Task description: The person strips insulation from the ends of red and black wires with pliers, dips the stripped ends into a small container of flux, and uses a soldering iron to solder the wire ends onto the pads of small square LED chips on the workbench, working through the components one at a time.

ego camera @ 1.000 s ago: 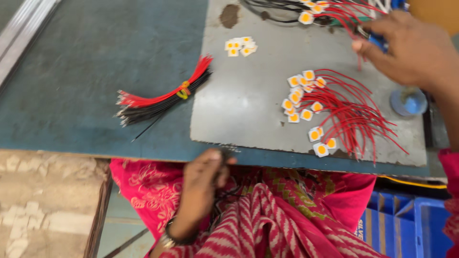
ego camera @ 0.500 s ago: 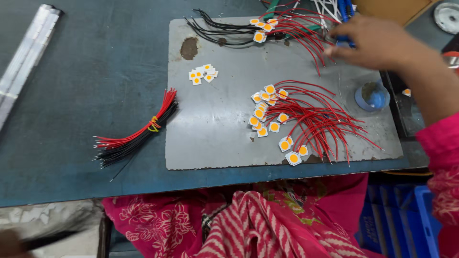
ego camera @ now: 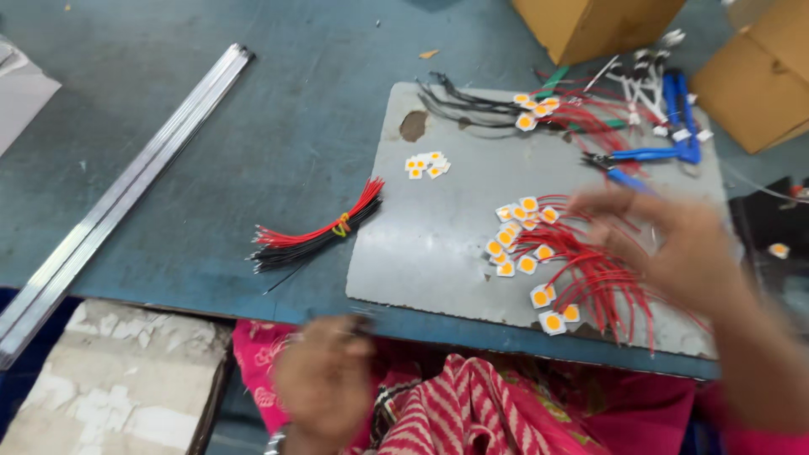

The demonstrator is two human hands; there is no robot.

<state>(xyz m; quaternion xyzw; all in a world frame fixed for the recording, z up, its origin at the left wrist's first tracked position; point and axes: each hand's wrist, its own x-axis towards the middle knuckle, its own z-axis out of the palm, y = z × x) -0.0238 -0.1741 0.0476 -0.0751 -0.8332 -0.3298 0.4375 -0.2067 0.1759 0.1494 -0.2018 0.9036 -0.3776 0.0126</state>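
red-wired chips [ego camera: 560, 270] lie on a grey mat [ego camera: 438, 244] (blue bench [ego camera: 253, 126]) under the right hand [ego camera: 674, 244], fingers spread.

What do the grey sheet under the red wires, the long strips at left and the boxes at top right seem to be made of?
Grey sheet: probably metal or a hard board, with a dull matte finish, chipped edges and a worn brown patch; the look leaves it open. Long strips: likely aluminium, pale silver with bright straight highlights. Boxes: plain brown cardboard, with a matte surface and folded edges.
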